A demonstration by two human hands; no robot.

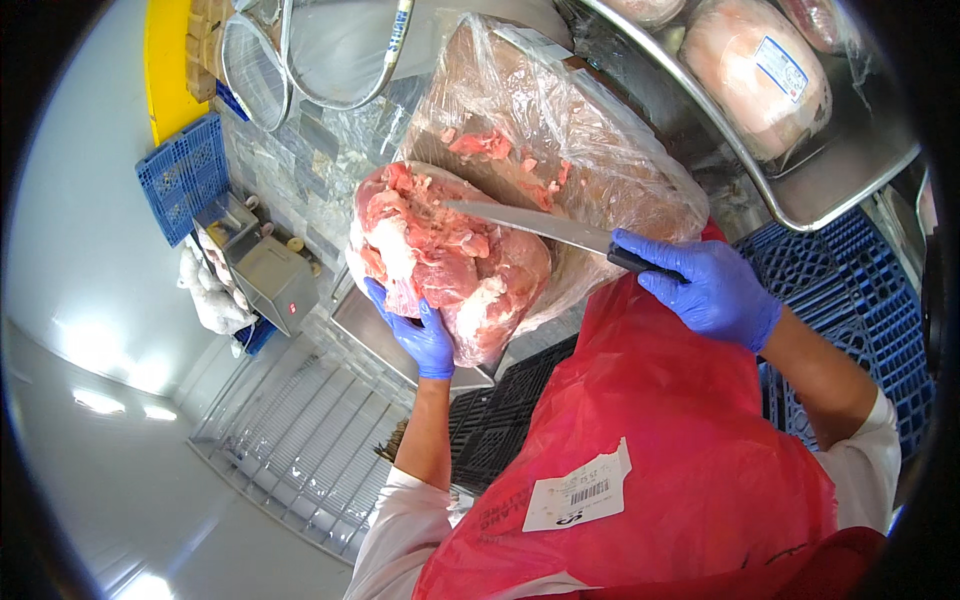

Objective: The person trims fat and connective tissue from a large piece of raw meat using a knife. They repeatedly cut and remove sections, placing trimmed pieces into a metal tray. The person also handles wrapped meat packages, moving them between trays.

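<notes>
A large piece of raw meat (430, 245), pink and red with white fat, rests at the left end of a plastic-wrapped board (620, 170). My left hand (425, 338), in a blue glove, supports the meat from its near left side, thumb and fingers spread against it. In my right hand (720, 297), also gloved in blue, is the black handle of a long knife (540, 222). The blade points left, with its tip over the top of the meat. Small red meat scraps (485, 145) lie on the plastic beyond the blade.
At the far right a metal tray (800, 195) holds several wrapped pieces of meat (755, 70). Blue pallets (840, 290) lie on the right, black crates (500, 400) below the board. A coiled hose (340, 100) hangs at the back left, near a blue pallet (185, 175) and a steel box (272, 280).
</notes>
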